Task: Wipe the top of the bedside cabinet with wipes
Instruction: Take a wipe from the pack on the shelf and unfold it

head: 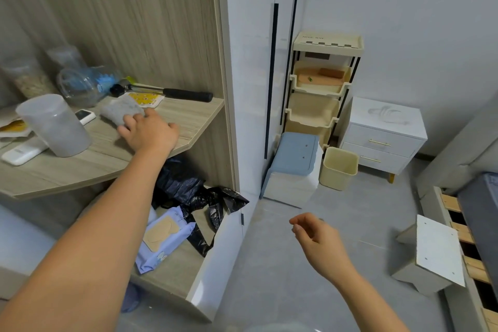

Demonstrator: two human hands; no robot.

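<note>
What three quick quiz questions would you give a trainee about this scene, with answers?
1. True or false: the left hand touches the grey cloth on the wooden shelf.
2. How many drawer fronts does the bedside cabinet show?
3. Where does the pack of wipes lie? A: on the bedside cabinet. B: on the lower shelf, beside the black plastic bags. C: on the floor.

Key: 1 true; 2 two; 3 B.
</note>
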